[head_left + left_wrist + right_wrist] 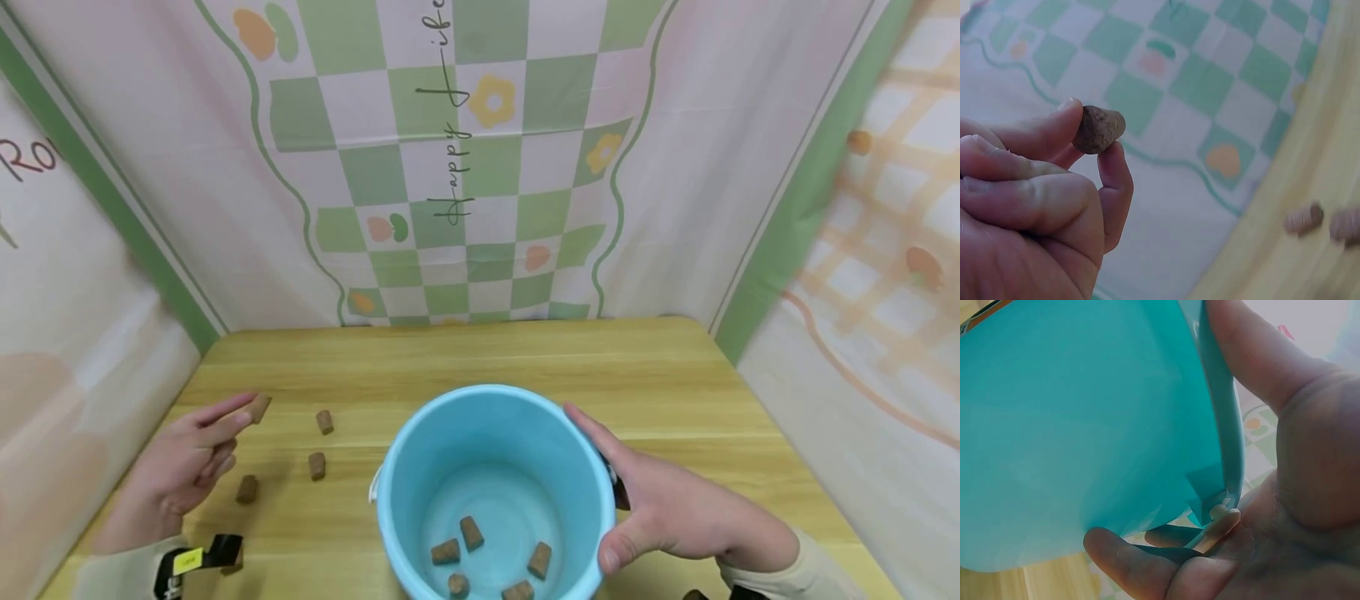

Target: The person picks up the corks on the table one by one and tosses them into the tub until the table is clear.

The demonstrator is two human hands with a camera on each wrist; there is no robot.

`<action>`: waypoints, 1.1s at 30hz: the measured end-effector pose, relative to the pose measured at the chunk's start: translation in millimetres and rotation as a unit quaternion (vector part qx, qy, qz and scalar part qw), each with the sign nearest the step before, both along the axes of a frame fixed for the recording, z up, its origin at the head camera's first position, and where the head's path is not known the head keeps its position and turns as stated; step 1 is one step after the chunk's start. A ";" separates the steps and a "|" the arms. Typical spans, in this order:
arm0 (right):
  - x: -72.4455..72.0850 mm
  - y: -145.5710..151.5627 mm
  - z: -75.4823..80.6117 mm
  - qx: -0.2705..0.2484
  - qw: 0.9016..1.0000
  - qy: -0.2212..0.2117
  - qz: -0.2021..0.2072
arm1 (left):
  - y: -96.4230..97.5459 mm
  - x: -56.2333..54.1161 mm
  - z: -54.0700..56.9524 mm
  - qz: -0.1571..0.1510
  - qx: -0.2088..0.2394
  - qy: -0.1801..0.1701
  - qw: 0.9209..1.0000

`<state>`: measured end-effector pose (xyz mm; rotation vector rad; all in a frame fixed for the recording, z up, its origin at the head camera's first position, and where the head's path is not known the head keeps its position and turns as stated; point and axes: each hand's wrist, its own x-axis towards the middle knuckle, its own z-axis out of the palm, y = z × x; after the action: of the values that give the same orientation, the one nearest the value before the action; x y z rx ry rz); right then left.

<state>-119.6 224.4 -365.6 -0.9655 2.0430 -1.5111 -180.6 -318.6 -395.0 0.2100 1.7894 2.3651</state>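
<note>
My left hand pinches a brown cork stopper between its fingertips, over the left side of the table. In the left wrist view the cork shows its round, speckled end. A light-blue bucket stands at the front middle of the table, with several corks lying on its bottom. The right hand grips the bucket's right side, thumb at the rim. Seen from the right wrist, its fingers lie against the outer wall, by the handle's joint.
Loose corks lie on the wooden table left of the bucket, among them a cork and another cork near the left hand. A white handle end sticks out at the bucket's left. Patterned cloth hangs behind and at both sides.
</note>
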 end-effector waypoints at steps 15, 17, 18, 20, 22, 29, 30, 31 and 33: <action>1.9 0.6 1.9 0.007 1.000 0.014 -0.003 | 68.5 18.6 60.3 -0.050 -0.101 0.040 0.993; 2.0 0.4 2.2 0.005 1.000 0.022 0.000 | 75.6 21.6 66.4 -0.047 -0.133 0.032 0.989; 1.9 0.3 2.6 0.004 1.000 0.024 0.000 | 79.5 22.4 68.8 -0.053 -0.137 0.032 0.989; 1.9 0.1 3.4 0.004 1.000 0.025 0.001 | 87.8 24.1 72.5 -0.072 -0.143 0.036 0.987; 2.0 -0.2 4.1 0.005 1.000 0.027 0.001 | 96.7 25.7 75.2 -0.101 -0.140 0.038 0.984; 1.7 -0.3 3.0 0.011 0.999 0.030 -0.003 | 125.4 33.4 81.4 -0.151 -0.177 0.061 0.971; 1.6 -0.3 2.7 0.012 0.999 0.029 -0.004 | 128.4 34.2 82.1 -0.152 -0.184 0.062 0.969; 1.5 -0.1 2.5 0.013 1.000 0.024 -0.005 | 131.0 34.9 82.7 -0.154 -0.187 0.062 0.968; 1.7 -0.2 2.7 0.016 1.000 0.016 -0.008 | 135.5 35.7 83.4 -0.156 -0.198 0.061 0.966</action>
<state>-117.9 224.2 -363.0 -0.9699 2.0943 -1.4759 -144.9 -183.1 -311.7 0.5452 2.0604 1.7773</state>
